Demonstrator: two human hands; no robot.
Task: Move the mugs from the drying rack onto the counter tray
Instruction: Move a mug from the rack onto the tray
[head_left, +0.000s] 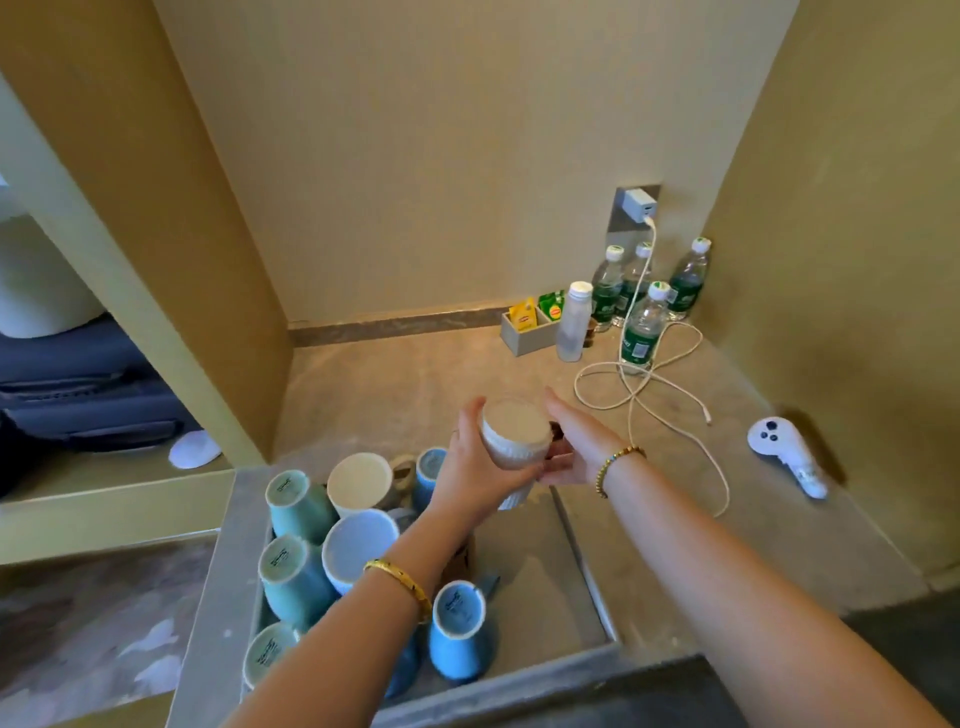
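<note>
A ribbed off-white mug (514, 436) is held upside down above the grey recessed basin (540, 582), its base facing me. My left hand (470, 470) grips its left side. My right hand (571, 441) lies with straight fingers against its right side, by the dark handle. Several more mugs stand upside down in the left of the basin: teal ones (293, 577), a cream one (361, 483), a white one (358, 545) and blue ones (457, 626). My left forearm hides part of them.
The beige counter (405, 374) runs behind the basin to the wall. At its back right stand water bottles (641, 332), a tea-bag box (530, 325) and a white bottle (574, 322). A white cable (649, 395) loops across it, and a white controller (784, 457) lies at the right.
</note>
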